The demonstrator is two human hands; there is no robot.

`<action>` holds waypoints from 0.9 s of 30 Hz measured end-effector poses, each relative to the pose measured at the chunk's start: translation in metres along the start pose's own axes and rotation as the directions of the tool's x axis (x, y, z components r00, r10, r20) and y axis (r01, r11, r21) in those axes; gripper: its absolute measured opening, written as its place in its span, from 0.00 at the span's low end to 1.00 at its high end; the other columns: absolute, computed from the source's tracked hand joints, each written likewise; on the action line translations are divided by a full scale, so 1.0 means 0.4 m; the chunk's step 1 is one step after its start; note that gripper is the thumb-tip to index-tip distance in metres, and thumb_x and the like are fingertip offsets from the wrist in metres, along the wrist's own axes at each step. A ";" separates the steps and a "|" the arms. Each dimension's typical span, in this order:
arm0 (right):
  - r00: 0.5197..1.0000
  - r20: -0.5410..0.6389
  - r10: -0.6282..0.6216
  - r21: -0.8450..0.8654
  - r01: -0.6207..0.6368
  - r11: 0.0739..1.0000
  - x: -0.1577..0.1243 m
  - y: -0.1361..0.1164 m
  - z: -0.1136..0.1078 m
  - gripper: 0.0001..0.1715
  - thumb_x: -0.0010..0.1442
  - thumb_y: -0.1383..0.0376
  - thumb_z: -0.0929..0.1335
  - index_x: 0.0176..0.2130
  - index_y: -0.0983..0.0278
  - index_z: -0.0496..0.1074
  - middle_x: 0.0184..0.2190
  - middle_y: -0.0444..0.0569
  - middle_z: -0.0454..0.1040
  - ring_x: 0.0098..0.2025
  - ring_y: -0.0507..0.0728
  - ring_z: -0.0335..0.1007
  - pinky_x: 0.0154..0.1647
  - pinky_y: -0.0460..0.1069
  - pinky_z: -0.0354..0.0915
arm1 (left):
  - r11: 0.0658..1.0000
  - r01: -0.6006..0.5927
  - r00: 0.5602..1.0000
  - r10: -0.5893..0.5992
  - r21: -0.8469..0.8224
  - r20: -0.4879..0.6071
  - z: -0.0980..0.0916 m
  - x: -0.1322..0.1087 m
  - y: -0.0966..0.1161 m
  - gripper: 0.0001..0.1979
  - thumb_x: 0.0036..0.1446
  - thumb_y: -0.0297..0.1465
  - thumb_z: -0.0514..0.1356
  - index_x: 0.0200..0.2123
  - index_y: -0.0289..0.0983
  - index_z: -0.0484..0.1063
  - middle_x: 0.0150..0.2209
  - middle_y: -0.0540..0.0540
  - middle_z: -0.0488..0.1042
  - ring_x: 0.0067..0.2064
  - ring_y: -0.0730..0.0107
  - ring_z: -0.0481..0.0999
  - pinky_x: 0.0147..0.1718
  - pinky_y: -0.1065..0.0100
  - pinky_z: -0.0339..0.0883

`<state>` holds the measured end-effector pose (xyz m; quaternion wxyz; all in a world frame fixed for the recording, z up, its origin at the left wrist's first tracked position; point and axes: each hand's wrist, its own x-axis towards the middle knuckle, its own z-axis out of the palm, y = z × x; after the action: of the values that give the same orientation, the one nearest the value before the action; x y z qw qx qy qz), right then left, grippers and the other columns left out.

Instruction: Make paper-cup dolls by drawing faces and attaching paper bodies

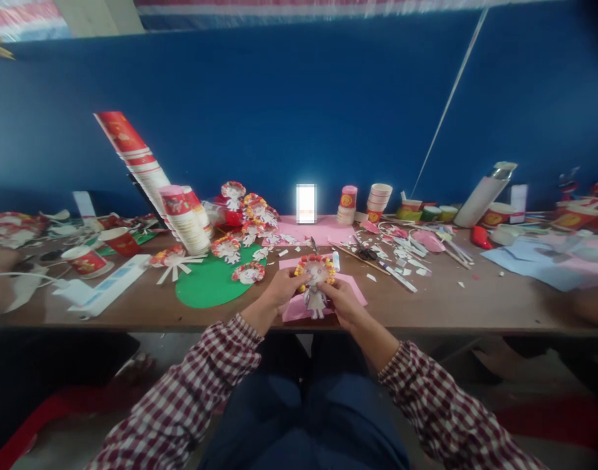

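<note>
Both hands grip a paper doll (316,301) over the table's front edge. Its round head is ringed with red and yellow curls, and a drawn body in a dress hangs below. My left hand (285,288) is closed on the left side of the head, thumb on the front. From the other side my right hand (344,301) pinches it, thumb near the middle of the face. The fingers behind the doll are hidden. Beneath it lie pink paper sheets (352,287), with a small white-and-blue tube (336,262) just behind.
Similar dolls (249,273) lie on and behind a green paper sheet (201,287). Tall paper cup stacks (145,171) lean at left, near a power strip (113,282). Scissors (365,251), a ruler (399,279) and paper scraps lie at right. Other people's arms (0,277) show at both sides.
</note>
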<state>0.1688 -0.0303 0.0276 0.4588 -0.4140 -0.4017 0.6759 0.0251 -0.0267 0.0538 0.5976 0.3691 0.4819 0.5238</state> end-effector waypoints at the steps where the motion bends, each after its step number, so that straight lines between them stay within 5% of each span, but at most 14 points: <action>1: 1.000 -0.001 -0.002 -0.005 0.002 1.000 -0.001 -0.001 0.001 0.18 0.41 0.58 0.75 0.31 0.65 0.72 0.21 0.45 0.73 0.19 0.51 0.66 0.17 0.45 0.63 | 1.000 -0.005 1.000 0.005 0.002 -0.001 0.000 0.000 -0.001 0.14 0.33 0.29 0.73 0.24 0.31 0.74 0.19 0.52 0.69 0.20 0.80 0.64 0.21 0.76 0.59; 17: 0.981 -0.067 -0.183 0.004 0.183 0.983 0.011 0.011 0.015 0.19 0.42 0.57 0.74 0.34 0.65 0.73 0.27 0.47 0.76 0.25 0.52 0.68 0.26 0.46 0.64 | 0.997 -0.020 1.000 0.019 -0.081 -0.016 0.031 -0.048 -0.017 0.24 0.30 0.32 0.75 0.34 0.32 0.76 0.29 0.46 0.77 0.28 0.70 0.74 0.29 0.70 0.68; 27: 0.962 -0.052 -0.268 -0.023 0.268 0.963 0.104 -0.031 0.024 0.13 0.41 0.61 0.73 0.28 0.67 0.73 0.23 0.45 0.73 0.24 0.51 0.66 0.26 0.46 0.62 | 0.986 -0.116 0.986 0.099 -0.122 -0.133 0.031 0.057 -0.039 0.19 0.29 0.34 0.74 0.26 0.32 0.73 0.19 0.52 0.72 0.21 0.77 0.68 0.23 0.74 0.62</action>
<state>0.1537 0.0112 0.0342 0.5537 -0.3777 -0.4464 0.5929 0.0409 -0.0061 0.0381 0.5592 0.3212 0.4633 0.6078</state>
